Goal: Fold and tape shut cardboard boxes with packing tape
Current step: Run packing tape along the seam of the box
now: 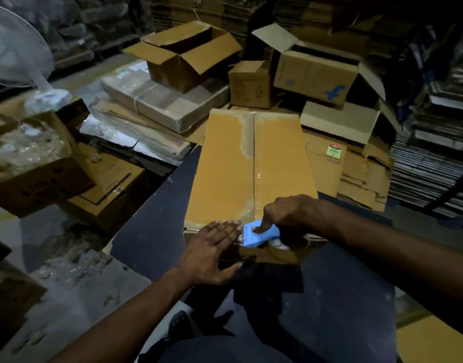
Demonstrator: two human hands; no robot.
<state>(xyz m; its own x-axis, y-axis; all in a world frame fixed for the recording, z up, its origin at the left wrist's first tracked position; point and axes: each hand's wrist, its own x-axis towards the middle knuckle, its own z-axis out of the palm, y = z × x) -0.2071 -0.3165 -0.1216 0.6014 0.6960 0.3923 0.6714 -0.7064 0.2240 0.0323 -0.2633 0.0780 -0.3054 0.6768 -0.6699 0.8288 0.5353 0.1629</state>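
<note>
A long brown cardboard box (pixel 225 166) lies on a dark table (pixel 152 231) with its flaps folded shut. Clear tape runs along its centre seam (pixel 254 158). My right hand (pixel 285 213) grips a blue tape dispenser (pixel 259 234) at the box's near edge, with the index finger pressing on top of the dispenser. My left hand (pixel 212 247) lies flat with straight fingers on the near end of the box, just left of the dispenser's blade.
Open cardboard boxes (pixel 188 53) and flattened cartons (pixel 356 174) are piled behind the table. A box of clear plastic (pixel 29 158) stands at the left under a white fan (pixel 15 48). Stacked sheets (pixel 434 166) rise at the right.
</note>
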